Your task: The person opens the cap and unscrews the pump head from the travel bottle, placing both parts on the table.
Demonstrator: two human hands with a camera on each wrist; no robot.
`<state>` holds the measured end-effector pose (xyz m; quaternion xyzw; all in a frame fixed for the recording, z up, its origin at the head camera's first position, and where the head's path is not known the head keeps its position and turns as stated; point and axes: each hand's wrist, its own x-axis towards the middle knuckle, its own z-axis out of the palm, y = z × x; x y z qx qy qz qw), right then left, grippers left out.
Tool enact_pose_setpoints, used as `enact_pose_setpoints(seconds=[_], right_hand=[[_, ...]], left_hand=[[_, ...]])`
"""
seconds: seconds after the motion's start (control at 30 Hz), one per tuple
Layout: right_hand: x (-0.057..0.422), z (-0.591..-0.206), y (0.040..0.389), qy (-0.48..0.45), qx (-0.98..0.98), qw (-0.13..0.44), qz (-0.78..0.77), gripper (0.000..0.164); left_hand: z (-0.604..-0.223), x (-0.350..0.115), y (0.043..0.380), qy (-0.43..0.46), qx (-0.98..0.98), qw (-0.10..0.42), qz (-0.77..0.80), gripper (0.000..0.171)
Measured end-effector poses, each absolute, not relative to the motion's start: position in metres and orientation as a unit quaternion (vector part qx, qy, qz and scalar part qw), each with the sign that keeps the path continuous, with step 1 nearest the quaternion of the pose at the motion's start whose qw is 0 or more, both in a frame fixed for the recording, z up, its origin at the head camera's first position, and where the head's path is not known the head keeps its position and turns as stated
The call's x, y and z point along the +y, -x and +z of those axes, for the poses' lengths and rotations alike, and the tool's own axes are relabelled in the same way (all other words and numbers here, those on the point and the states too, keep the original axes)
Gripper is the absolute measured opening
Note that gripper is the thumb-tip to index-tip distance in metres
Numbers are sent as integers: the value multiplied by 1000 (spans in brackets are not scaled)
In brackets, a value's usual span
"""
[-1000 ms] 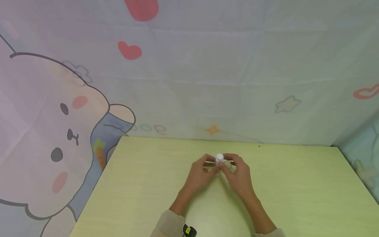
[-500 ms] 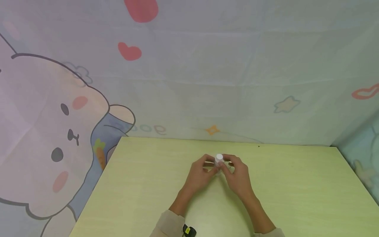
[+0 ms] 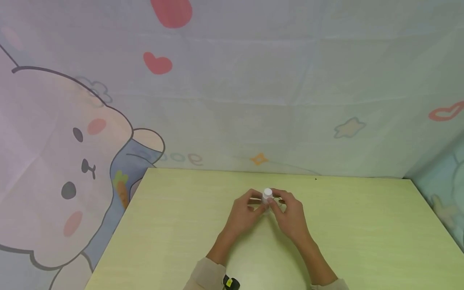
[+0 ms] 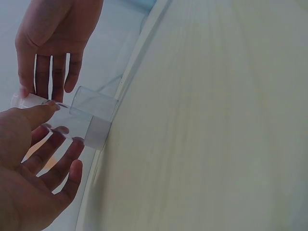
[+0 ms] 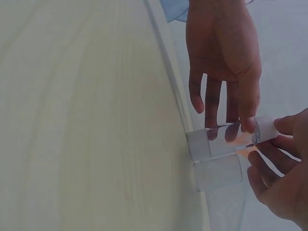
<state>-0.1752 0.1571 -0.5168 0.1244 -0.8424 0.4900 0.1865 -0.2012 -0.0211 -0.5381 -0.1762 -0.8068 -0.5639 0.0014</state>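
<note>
Here, cartoon-printed cloth (image 3: 232,80) hangs behind a pale table (image 3: 362,233).

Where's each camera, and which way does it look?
Head: on the person's head, looking forward and down at the table and patterned cloth; left hand, right hand, forearms, sleeves show.
Left wrist: worn there, facing the bottle; left hand at left, right hand above.
Right wrist: worn there, facing the bottle; right hand at right, left hand above.
Both wrist views share the bottle and the clear cylinder beside it.
</note>
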Motion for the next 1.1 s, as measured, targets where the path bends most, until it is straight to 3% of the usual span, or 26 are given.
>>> enact_pose_setpoints(seconds=[1.1], right_hand=[[155, -518, 176, -117, -829, 189, 513, 28]], left_hand=[[-540, -21, 204, 178, -808, -1, -561, 26]])
